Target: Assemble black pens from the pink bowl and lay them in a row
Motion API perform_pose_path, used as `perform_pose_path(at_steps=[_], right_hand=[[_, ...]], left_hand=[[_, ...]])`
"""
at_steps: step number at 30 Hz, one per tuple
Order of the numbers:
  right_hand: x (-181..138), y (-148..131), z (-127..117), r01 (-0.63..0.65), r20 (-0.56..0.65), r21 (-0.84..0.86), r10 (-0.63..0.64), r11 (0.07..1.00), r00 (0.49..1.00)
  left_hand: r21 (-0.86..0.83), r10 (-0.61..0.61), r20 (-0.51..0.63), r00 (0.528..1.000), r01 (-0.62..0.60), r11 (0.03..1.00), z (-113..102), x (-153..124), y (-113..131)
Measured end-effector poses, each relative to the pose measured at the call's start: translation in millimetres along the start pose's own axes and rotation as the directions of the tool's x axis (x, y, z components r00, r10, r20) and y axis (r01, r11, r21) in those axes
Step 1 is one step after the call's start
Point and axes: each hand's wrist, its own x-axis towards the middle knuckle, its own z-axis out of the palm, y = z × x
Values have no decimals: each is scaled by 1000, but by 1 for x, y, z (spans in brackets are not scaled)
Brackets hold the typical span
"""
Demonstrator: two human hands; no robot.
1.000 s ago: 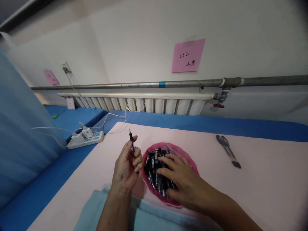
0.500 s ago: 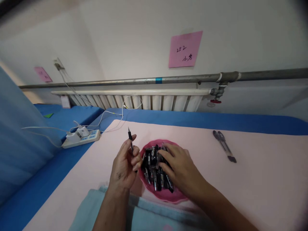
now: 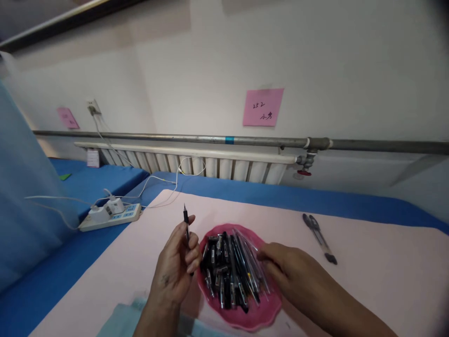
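Note:
My left hand is closed round a thin black pen, tip pointing up, just left of a pink dish. The dish holds a heap of several black and clear pens and pen parts. My right hand rests at the dish's right edge, with its fingertips curled among the clear pens; whether it grips one I cannot make out. Both forearms reach in from the bottom of the view.
Two pens lie together on the pink sheet to the right. A white power strip with chargers and cables sits on the blue cover at left. A radiator and a pipe run along the wall.
My right hand has slid from on top of the pile to the dish's right side, uncovering the pens. The view tilted up a little. My left hand still holds its pen.

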Motion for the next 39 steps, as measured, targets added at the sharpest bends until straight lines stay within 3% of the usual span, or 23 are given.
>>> perform_pose_path(at_steps=[3,8,11,14,18,21,25,32,39], right_hand=[[1,6,0,53,-23,-13,-53,998,998],[12,23,7,97,-184,-130,-120,987,976],[17,31,9,72,-283,-107,-100,992,954],[17,26,13,141,-321,-77,-158,987,934],[14,11,26,302,-267,-111,-321,947,909],[15,3,33,353,-282,-140,-379,925,881],[28,-9,39,328,-279,-127,-351,936,894],[60,-47,55,311,-12,-160,-317,937,948],[42,-36,56,373,62,-93,-368,923,928]], left_hand=[[1,-1,-9,1000,1,1000,0,1,0],[-3,-9,-46,999,9,1000,-2,3,-1],[-5,-16,-76,997,16,1000,-3,4,-2],[-11,-30,-81,996,29,1000,-2,4,-3],[-25,-43,-68,997,42,999,0,6,-4],[-56,-20,-69,997,17,998,-1,7,-2],[-82,31,-72,997,-37,996,-5,8,1],[-103,70,-64,995,-76,992,-11,11,3],[-155,42,-101,994,-58,986,-9,14,5]])
